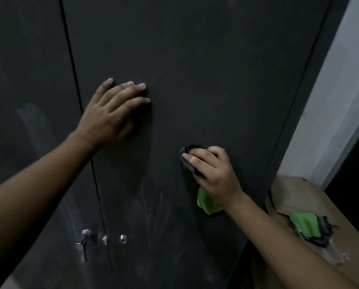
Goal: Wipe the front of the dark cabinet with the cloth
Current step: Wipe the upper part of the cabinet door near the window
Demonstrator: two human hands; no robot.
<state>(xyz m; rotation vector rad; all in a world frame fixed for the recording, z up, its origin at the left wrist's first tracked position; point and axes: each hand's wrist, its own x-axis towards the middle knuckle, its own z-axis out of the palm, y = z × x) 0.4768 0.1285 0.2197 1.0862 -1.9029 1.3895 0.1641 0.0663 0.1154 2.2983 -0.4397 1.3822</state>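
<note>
Cloth [207, 202], grey one side and green the other, is bunched under the right hand [214, 174] and pressed to the right-hand door of the dark cabinet [195, 69], about mid-height, with the green tail hanging below the palm. It looks soft, light and limp with no stiffness, so it should wad up and drag rather than slide as a sheet. Best hold is a bunched grip over its middle with the palm flat behind it, tail tucked so it doesn't flap. Right hand's fingers curl over the grey fold and grip it against the panel. Left hand [109, 115] holds nothing, fingers straight and spread flat on the same door, higher up, just right of the seam [76, 84]; likely bracing. The hands are well apart. The door face is stiff, flat and matte. Pale smears [157, 207] show lower down, possibly dust, too blurry to say. Metal handles [84, 238] sit near the seam below. Folded cloths [307, 226] lie on a cardboard box [295, 190] to the right, pale wall [345, 80] beyond.
</note>
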